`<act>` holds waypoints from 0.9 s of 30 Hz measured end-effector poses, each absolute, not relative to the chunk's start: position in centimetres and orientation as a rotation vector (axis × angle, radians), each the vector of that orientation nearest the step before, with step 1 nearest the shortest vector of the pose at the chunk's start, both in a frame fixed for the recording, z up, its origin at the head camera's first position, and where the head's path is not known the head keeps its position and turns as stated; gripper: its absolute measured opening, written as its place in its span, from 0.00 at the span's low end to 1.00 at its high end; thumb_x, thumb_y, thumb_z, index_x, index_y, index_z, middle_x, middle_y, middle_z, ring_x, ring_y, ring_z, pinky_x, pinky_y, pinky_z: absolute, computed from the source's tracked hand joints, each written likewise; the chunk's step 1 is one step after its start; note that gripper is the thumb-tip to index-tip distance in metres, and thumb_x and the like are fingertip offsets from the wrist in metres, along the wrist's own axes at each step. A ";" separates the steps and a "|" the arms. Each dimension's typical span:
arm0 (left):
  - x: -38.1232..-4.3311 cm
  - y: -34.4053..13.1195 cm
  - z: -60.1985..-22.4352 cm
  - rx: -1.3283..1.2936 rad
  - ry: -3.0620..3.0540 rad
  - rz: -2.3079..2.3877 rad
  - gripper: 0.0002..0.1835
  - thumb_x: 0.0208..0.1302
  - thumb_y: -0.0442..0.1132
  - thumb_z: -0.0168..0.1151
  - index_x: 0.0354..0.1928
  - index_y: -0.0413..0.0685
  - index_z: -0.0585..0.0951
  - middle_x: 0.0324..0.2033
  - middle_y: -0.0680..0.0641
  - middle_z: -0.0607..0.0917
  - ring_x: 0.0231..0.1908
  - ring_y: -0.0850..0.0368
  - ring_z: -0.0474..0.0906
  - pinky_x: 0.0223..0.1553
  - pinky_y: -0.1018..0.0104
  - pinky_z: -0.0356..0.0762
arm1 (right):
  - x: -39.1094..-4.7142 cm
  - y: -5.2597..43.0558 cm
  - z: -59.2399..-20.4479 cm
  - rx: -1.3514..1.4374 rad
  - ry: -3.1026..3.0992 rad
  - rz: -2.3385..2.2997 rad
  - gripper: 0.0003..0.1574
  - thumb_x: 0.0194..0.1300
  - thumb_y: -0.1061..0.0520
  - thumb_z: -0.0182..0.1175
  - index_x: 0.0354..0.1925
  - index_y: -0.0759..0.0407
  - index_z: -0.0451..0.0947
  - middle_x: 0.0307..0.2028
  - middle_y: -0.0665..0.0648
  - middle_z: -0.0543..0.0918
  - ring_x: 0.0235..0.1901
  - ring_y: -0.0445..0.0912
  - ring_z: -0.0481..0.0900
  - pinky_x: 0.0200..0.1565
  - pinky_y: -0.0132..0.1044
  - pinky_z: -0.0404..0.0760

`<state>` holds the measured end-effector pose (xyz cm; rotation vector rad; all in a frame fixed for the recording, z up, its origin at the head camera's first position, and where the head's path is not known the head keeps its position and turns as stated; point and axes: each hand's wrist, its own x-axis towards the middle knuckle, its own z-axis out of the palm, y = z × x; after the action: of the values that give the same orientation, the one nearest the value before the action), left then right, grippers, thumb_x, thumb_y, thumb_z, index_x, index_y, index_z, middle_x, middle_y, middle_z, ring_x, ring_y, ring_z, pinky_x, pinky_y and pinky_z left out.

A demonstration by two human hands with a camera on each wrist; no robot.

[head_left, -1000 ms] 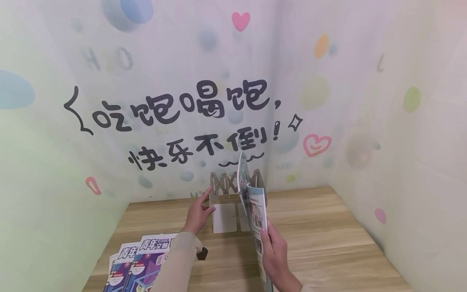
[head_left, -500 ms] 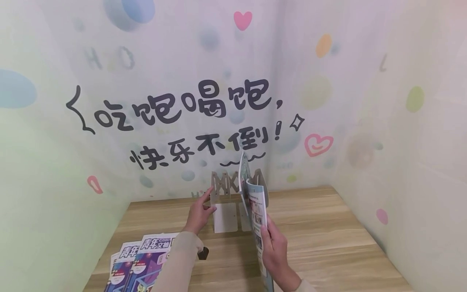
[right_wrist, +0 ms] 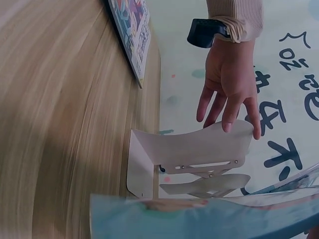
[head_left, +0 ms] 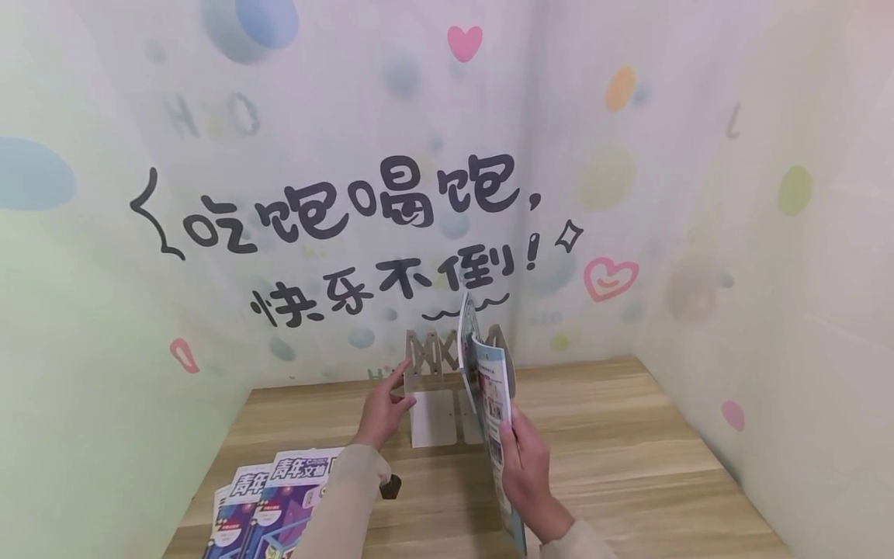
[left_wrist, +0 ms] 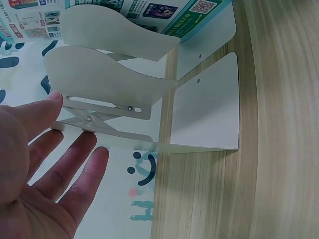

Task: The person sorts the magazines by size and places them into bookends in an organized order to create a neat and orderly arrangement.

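Observation:
A beige metal expandable bookend (head_left: pixel 433 419) with folding crossed links stands at the back of the wooden table. My left hand (head_left: pixel 380 407) holds its left end panel (left_wrist: pixel 199 142) by the upper edge, thumb on the inner side and fingertips on the outer. My right hand (head_left: pixel 527 473) grips a magazine (head_left: pixel 492 388), upright and edge-on, thumb on its left face. Its far part reaches in among the panels on the right side, and a printed sheet (head_left: pixel 466 334) stands out from it at the back. The right hand's fingers are mostly hidden behind the magazine.
Several purple-covered magazines (head_left: pixel 279 505) lie overlapped at the table's left front, partly behind the left sleeve (head_left: pixel 342 497). A black device (head_left: pixel 391 487) sits at the left wrist. A printed fabric wall (head_left: pixel 594 194) rises right behind the table (head_left: pixel 615 450) and along both sides.
The magazine in my right hand has turned slightly and its near edge sits a little higher. My left hand stays at the bookend's end panel. The head view shifts slightly.

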<state>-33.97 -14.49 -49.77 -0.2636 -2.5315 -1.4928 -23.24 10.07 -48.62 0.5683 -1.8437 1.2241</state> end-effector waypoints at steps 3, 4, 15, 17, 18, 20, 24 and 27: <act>-33.9 -14.5 -49.8 -0.261 -2.535 -1.494 0.40 0.62 0.30 0.65 0.73 0.63 0.64 0.61 0.39 0.75 0.38 0.50 0.83 0.39 0.57 0.83 | -23.7 10.1 -48.7 0.567 -1.831 1.207 0.27 0.64 0.76 0.52 0.61 0.68 0.72 0.51 0.64 0.81 0.47 0.58 0.81 0.44 0.47 0.82; -33.9 -14.5 -49.8 -0.261 -2.536 -1.495 0.40 0.62 0.30 0.65 0.73 0.62 0.64 0.61 0.39 0.75 0.39 0.50 0.83 0.39 0.57 0.83 | -23.8 10.1 -48.8 0.565 -1.832 1.204 0.28 0.64 0.76 0.52 0.62 0.67 0.72 0.51 0.64 0.81 0.47 0.58 0.81 0.44 0.47 0.82; -33.8 -14.4 -49.5 -0.271 -2.539 -1.486 0.39 0.63 0.30 0.65 0.73 0.63 0.63 0.61 0.38 0.75 0.39 0.49 0.84 0.40 0.56 0.83 | -25.0 10.4 -48.9 0.545 -1.824 1.146 0.26 0.65 0.74 0.52 0.61 0.67 0.72 0.49 0.64 0.81 0.45 0.57 0.80 0.41 0.49 0.82; -33.8 -14.4 -49.5 -0.264 -2.542 -1.484 0.39 0.62 0.30 0.65 0.73 0.64 0.63 0.61 0.38 0.75 0.39 0.49 0.84 0.40 0.57 0.83 | -25.1 10.4 -48.9 0.530 -1.808 1.122 0.25 0.64 0.74 0.52 0.60 0.67 0.73 0.47 0.63 0.82 0.43 0.55 0.80 0.39 0.46 0.82; -33.8 -14.4 -49.5 -0.262 -2.542 -1.483 0.39 0.63 0.30 0.65 0.73 0.64 0.63 0.61 0.38 0.75 0.39 0.49 0.84 0.40 0.57 0.83 | -25.2 10.4 -48.9 0.524 -1.794 1.105 0.25 0.64 0.74 0.53 0.59 0.68 0.74 0.45 0.63 0.82 0.42 0.54 0.80 0.38 0.44 0.82; -33.8 -14.4 -49.5 -0.256 -2.543 -1.481 0.39 0.62 0.30 0.65 0.73 0.65 0.63 0.61 0.38 0.75 0.39 0.49 0.84 0.40 0.58 0.83 | -25.4 10.4 -48.8 0.505 -1.769 1.070 0.23 0.62 0.73 0.54 0.56 0.68 0.75 0.42 0.62 0.81 0.39 0.52 0.78 0.34 0.40 0.80; -33.7 -14.4 -49.4 -0.255 -2.543 -1.479 0.40 0.62 0.30 0.65 0.73 0.65 0.63 0.61 0.38 0.75 0.39 0.50 0.84 0.40 0.58 0.83 | -25.8 10.5 -48.7 0.455 -1.723 0.993 0.21 0.60 0.71 0.56 0.53 0.67 0.78 0.34 0.59 0.76 0.31 0.46 0.72 0.27 0.32 0.74; -33.6 -14.4 -49.4 -0.262 -2.540 -1.475 0.40 0.62 0.30 0.65 0.73 0.64 0.63 0.61 0.38 0.75 0.39 0.49 0.84 0.40 0.58 0.83 | -26.1 10.6 -48.7 0.423 -1.706 0.942 0.20 0.59 0.69 0.58 0.51 0.66 0.80 0.29 0.56 0.71 0.26 0.43 0.67 0.23 0.29 0.67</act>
<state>-33.63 -14.38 -49.36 -0.2621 -2.5397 -1.4748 -26.11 10.61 -48.68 0.4234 -1.7062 0.9420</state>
